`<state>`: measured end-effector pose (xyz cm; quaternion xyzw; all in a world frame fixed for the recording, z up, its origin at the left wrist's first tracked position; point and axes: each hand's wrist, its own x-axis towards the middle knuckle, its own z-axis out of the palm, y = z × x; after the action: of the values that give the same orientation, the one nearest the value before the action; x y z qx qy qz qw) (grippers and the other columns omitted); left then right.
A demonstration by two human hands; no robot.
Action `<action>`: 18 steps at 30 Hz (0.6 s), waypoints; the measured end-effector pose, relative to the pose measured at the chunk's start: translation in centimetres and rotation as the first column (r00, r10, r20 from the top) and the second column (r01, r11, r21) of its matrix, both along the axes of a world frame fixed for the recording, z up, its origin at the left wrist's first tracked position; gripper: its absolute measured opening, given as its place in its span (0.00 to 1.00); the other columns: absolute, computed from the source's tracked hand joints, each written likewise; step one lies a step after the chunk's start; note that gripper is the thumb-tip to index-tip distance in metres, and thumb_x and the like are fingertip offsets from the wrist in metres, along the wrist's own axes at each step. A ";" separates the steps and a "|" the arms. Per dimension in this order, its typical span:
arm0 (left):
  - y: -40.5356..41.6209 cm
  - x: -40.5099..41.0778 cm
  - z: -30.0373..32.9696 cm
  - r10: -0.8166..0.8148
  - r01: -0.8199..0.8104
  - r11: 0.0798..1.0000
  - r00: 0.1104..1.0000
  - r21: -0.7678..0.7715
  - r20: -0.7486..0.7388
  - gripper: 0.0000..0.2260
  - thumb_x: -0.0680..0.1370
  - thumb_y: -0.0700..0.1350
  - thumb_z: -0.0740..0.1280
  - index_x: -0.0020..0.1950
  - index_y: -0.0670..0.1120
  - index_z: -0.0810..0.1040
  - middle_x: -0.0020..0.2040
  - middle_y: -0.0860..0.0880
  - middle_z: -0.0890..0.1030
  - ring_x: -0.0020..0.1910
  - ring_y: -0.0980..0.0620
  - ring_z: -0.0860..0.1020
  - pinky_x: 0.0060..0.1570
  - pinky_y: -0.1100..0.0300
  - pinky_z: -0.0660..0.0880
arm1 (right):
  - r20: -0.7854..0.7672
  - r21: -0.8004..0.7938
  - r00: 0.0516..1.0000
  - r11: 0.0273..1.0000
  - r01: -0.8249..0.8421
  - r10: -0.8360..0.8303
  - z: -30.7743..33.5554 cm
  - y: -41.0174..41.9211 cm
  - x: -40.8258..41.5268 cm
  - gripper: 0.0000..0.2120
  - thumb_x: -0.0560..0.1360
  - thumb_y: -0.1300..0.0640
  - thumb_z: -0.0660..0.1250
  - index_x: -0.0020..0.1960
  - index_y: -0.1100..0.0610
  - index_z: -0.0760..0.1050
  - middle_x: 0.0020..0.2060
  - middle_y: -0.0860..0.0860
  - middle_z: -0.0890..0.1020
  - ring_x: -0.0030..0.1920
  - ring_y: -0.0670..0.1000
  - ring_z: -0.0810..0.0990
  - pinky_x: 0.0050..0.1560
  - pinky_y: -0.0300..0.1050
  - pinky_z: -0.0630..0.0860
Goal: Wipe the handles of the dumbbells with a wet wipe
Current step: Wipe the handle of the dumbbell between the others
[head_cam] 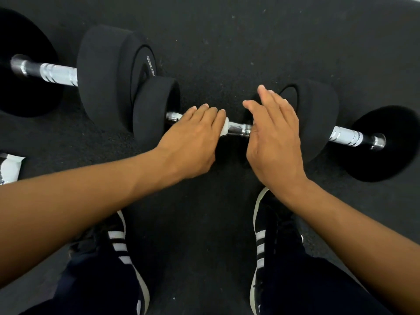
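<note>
Nearest the camera are the person's two bare forearms, reaching forward from the lower corners, with dark trouser legs and a pair of black shoes [270, 242] with white stripes and pale soles below them.

Everything rests on the floor [227, 42], a wide spread of dark, speckled, grainy rubber matting. On it lie three dumbbells with thick, round, matt black heads. The left dumbbell [102, 71] is the bulkiest; its bar is bright, ringed chrome and its inner head carries a small line of pale lettering, too small to read. The right dumbbell [354, 137] shows a similar chrome bar with shiny bands between two black discs. The middle dumbbell [156, 110] lies between them, straight ahead of the shoes, its left head touching or just beside the big head of the left one; its right head is largely hidden behind the right hand.

The left hand [193, 142] lies over the middle dumbbell's handle [238, 129], fingers together and curved down round the bar, pressing a white wet wipe [223, 130] onto it; only a small folded edge of the wipe shows past the fingertips. The right hand [275, 135] stands on edge with straight, close fingers, flat against the right end of the handle, gripping nothing. A short polished stretch of metal gleams between the hands.

At the left edge lies a white packet [10, 169], partly cut off.
</note>
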<state>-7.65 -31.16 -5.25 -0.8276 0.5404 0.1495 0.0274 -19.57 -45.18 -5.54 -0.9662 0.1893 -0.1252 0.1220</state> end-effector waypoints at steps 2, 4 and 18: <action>0.8 -1.1 -0.3 -0.012 0.011 1.000 0.998 0.019 0.062 0.40 0.80 0.50 0.63 0.83 0.38 0.44 0.83 0.36 0.50 0.82 0.37 0.50 0.81 0.45 0.50 | 0.000 0.011 1.000 1.000 -0.004 0.004 0.0 0.1 -0.2 0.20 0.80 0.65 0.55 0.70 0.61 0.74 0.75 0.61 0.71 0.77 0.60 0.67 0.77 0.60 0.62; 1.9 -2.8 -0.7 -0.050 0.046 0.998 0.990 0.033 0.130 0.37 0.82 0.48 0.57 0.81 0.36 0.37 0.82 0.34 0.40 0.82 0.36 0.42 0.81 0.42 0.46 | 0.012 0.028 1.000 1.000 -0.004 0.004 0.1 0.2 -0.3 0.20 0.81 0.64 0.54 0.70 0.61 0.74 0.75 0.61 0.71 0.77 0.60 0.66 0.78 0.60 0.61; -1.2 0.5 0.7 -0.087 0.088 0.995 0.996 0.055 -0.022 0.34 0.82 0.49 0.59 0.83 0.41 0.47 0.82 0.40 0.58 0.82 0.42 0.56 0.80 0.47 0.50 | 0.028 0.030 0.999 0.999 -0.025 0.025 0.0 -0.3 -0.3 0.21 0.80 0.65 0.58 0.72 0.64 0.72 0.75 0.61 0.71 0.77 0.60 0.67 0.76 0.62 0.64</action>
<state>-7.20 -32.37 -4.57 -0.8006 0.5718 0.1713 0.0518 -19.87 -45.45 -5.53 -0.9648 0.1774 -0.1339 0.1407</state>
